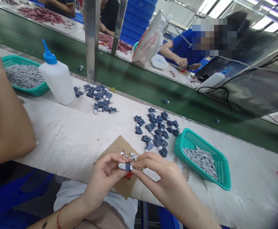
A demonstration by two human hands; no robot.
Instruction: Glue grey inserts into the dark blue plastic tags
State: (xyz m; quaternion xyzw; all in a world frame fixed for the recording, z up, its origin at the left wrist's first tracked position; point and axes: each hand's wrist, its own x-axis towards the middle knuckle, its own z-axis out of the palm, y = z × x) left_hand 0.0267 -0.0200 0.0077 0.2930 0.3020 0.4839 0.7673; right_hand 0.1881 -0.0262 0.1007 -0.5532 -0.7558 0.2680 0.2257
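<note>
Over a piece of brown cardboard (120,144), my left hand (107,171) and my right hand (160,168) meet. Pinched between their fingertips is a small dark-blue and light-grey plastic part (126,166); the fingers cover some of it. Just behind it, a few small whitish pieces (132,156) lie on the cardboard. Something red (128,175) shows under the fingers, too covered to name. Beyond my hands, several dark-blue plastic parts (158,130) are spread on the white table (77,133), with another group of them (100,95) farther left.
To the right, a green basket (226,171) holds small grey pieces. A white squeeze bottle (59,82) stands at the back left beside another green basket (36,92). Someone's bare arm (7,121) rests on the left. Behind the green belt (134,86), a person in blue (180,44) works.
</note>
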